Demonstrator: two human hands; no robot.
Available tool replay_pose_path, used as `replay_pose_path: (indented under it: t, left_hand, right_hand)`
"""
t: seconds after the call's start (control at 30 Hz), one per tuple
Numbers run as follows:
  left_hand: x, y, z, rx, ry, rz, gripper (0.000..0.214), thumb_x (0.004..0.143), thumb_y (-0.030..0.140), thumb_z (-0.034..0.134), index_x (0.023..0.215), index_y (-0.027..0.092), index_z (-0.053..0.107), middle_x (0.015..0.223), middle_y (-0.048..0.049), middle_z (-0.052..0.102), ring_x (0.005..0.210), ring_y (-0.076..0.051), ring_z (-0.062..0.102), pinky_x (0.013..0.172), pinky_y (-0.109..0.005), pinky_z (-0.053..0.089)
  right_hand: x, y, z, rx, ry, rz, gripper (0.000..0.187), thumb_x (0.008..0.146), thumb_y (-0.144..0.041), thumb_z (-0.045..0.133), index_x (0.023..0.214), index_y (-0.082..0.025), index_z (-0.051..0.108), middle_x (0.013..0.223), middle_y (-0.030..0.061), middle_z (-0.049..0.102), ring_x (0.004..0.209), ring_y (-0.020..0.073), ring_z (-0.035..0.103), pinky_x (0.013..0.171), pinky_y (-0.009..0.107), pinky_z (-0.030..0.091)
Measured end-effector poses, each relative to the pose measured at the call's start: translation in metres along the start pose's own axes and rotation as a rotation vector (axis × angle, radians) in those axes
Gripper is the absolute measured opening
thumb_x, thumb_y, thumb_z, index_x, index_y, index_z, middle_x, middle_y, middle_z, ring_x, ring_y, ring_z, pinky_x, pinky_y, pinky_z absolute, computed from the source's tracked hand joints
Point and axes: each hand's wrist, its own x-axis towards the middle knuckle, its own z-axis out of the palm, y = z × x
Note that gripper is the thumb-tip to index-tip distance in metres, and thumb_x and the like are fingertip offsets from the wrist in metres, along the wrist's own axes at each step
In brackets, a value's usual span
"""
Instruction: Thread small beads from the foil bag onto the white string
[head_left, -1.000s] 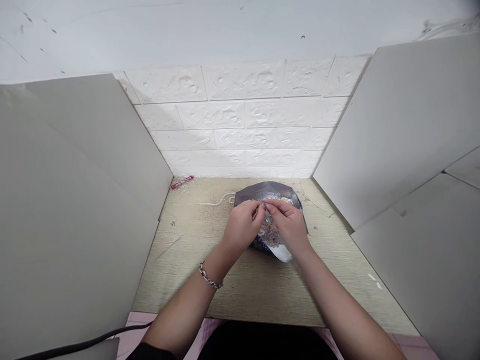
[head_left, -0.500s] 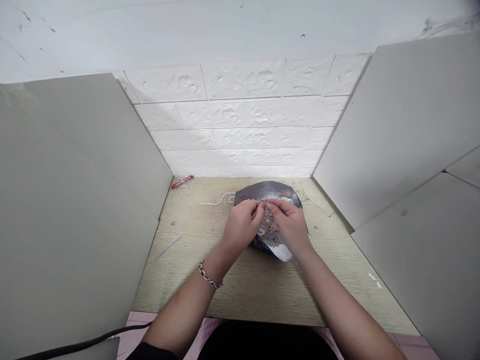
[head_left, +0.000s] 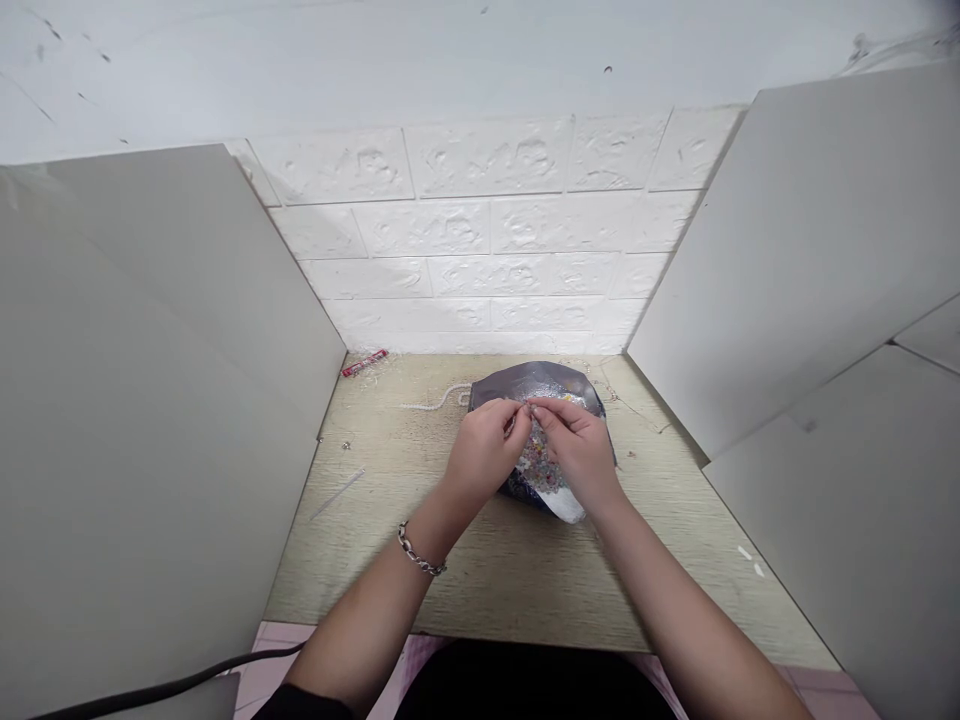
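Free room between side panels point(head_left: 165, 380)

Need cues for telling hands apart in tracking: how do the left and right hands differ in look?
- The left hand has a chain bracelet at its wrist; the right hand has none.
- A black sleeve shows on the left hand's arm; none shows on the right's.

Shared: both pinch, fingertips close together, over the open bag.

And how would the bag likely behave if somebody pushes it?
The bag would probably crumple, as its wall looks thin and bent. The tiny beads heaped in its open top could shift or spill.
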Motion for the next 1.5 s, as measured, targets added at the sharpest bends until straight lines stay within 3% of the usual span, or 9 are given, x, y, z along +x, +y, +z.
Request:
replay_pose_path:
  t: [0.5,0.67,0.87,1.03,1.5]
  left_hand:
    - [-0.0001,0.0002,-0.0001,0.007,0.013,-0.001,0.027,0.08,0.025,0.037,0.064,0.015,0.056,0.058,-0.0001,0.051,0.057,-0.009,0.045,0.054,-0.022,0.031]
    - [-0.0003,-0.0003,0.0,-0.01,0.023,-0.003,0.024,0.079,0.027,0.04,0.07,0.016,0.059,0.061,-0.0002,0.055,0.057,-0.009,0.046,0.054,-0.022,0.032]
    - [0.0002,0.0007,0.0,-0.014,0.041,0.01,0.021,0.079,0.026,0.042,0.072,0.016,0.059,0.062,-0.0001,0.056,0.057,-0.009,0.046,0.055,-0.021,0.034]
    - [0.0004,0.0006,0.0003,-0.025,0.05,0.015,0.021,0.079,0.026,0.042,0.074,0.016,0.06,0.062,0.0,0.057,0.057,-0.009,0.047,0.056,-0.021,0.035]
    - [0.0002,-0.001,0.001,-0.043,0.073,0.049,0.02,0.079,0.024,0.042,0.073,0.015,0.059,0.062,0.0001,0.056,0.058,-0.008,0.047,0.057,-0.02,0.035]
  right_hand:
    - [-0.0002,0.0014,0.0002,0.001,-0.015,-0.01,0.029,0.066,-0.037,0.054,0.083,-0.016,0.063,0.054,0.0005,0.053,0.054,0.0116,0.048,0.047,0.023,0.038]
    - [0.0009,0.0022,-0.0001,0.02,-0.013,0.01,0.029,0.065,-0.038,0.055,0.083,-0.017,0.063,0.049,-0.0013,0.049,0.044,0.0083,0.04,0.04,0.021,0.032]
    - [0.0012,0.0021,0.0012,0.226,-0.024,0.158,0.032,0.062,-0.039,0.06,0.083,-0.016,0.061,0.041,-0.0067,0.037,0.033,0.0028,0.023,0.032,0.019,0.017]
    - [0.0015,0.0019,0.0011,0.289,-0.032,0.189,0.031,0.06,-0.038,0.062,0.082,-0.016,0.06,0.038,-0.0083,0.031,0.032,0.0027,0.022,0.031,0.018,0.016]
    - [0.0011,0.0018,0.0015,0.323,-0.053,0.215,0.029,0.061,-0.037,0.062,0.081,-0.017,0.06,0.04,-0.0078,0.035,0.032,0.0021,0.02,0.031,0.018,0.015]
